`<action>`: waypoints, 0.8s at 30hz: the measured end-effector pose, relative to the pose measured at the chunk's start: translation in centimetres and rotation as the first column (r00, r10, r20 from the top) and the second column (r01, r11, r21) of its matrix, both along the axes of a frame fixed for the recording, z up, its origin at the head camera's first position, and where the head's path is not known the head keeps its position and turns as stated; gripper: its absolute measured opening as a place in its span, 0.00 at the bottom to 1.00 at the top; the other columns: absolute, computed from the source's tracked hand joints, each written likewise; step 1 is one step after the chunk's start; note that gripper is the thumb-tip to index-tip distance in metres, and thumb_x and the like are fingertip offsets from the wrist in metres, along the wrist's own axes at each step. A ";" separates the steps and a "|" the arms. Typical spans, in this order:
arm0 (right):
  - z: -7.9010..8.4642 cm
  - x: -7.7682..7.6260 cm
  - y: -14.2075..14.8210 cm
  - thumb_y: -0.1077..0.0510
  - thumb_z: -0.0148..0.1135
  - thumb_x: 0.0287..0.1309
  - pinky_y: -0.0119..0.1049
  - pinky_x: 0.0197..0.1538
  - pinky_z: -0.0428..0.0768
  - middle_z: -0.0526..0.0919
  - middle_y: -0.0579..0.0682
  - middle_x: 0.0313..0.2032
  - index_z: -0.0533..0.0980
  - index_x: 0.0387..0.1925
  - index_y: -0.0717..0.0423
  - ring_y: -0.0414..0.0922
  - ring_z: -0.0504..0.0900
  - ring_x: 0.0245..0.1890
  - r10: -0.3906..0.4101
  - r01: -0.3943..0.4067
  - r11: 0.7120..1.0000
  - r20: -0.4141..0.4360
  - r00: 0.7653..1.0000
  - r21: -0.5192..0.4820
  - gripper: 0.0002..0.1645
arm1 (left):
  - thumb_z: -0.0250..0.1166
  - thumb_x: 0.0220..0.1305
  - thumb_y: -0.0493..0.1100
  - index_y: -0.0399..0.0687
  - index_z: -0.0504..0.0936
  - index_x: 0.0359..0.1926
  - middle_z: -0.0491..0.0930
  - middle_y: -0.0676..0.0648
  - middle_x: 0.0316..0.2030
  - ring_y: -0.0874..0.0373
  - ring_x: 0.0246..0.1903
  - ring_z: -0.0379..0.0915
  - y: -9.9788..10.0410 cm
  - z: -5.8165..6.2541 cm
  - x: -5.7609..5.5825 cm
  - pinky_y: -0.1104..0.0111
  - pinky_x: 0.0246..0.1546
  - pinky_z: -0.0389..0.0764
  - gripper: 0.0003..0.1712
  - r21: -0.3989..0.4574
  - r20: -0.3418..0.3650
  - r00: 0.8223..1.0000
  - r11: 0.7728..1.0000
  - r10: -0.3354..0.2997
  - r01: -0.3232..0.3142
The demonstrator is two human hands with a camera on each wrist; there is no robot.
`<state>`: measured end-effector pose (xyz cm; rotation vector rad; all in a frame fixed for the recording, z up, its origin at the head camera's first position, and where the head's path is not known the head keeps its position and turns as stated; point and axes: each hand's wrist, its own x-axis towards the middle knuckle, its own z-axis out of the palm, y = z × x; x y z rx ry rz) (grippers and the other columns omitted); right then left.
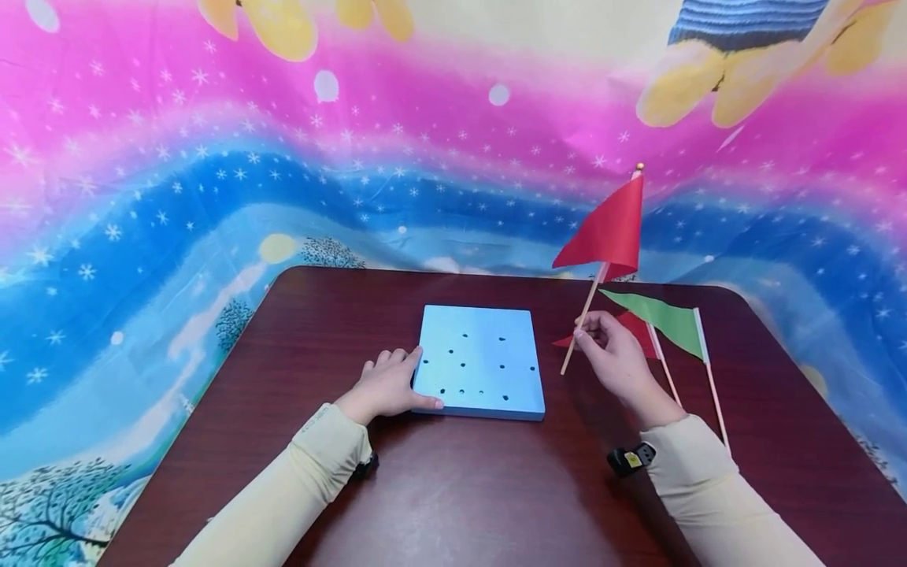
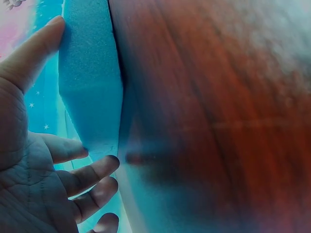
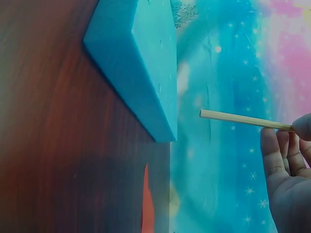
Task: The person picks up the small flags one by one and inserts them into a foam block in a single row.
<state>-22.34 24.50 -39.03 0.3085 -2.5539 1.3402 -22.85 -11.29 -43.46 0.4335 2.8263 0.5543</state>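
Well, the right hand [image 1: 611, 346] pinches the raised red flag [image 1: 612, 224] by its stick [image 1: 591, 302] beside the blue block [image 1: 482, 346] the left hand [image 1: 386, 386] touches, fingers spread, though a loose pinch could let the flag tip.

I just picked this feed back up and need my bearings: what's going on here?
A person's right grip pinches the thin wooden stick of a red triangular flag, holding it tilted, off to the right of a square light-blue board with small holes. The left grip rests against the board's left side and near-left corner. Farther right, another red flag, partly hidden, and a green triangular flag lie on the dark reddish-brown table. No flag stands in the board yet.
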 end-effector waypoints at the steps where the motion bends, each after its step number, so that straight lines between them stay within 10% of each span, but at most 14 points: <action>1: 0.1 -0.1 -0.2 0.65 0.60 0.72 0.24 0.41 0.77 0.81 0.61 0.42 0.75 0.52 0.68 0.43 0.81 0.38 0.005 -0.005 1.000 0.001 1.000 -0.007 0.12 | 0.74 0.53 0.71 0.41 0.57 0.81 0.65 0.33 0.72 0.36 0.70 0.56 0.0 -0.1 0.0 0.39 0.65 0.59 0.66 -0.002 -0.001 1.000 1.000 0.001 -0.001; 24: -0.2 -2.3 -8.0 0.67 0.59 0.72 0.30 0.45 0.82 0.80 0.60 0.41 0.75 0.50 0.67 0.53 0.84 0.43 0.145 -0.138 0.982 0.052 0.988 -0.131 0.09 | 0.73 0.56 0.70 0.42 0.54 0.82 0.60 0.36 0.76 0.38 0.74 0.52 -0.1 -0.2 -0.1 0.39 0.68 0.56 0.65 0.027 0.028 1.000 1.000 0.000 -0.001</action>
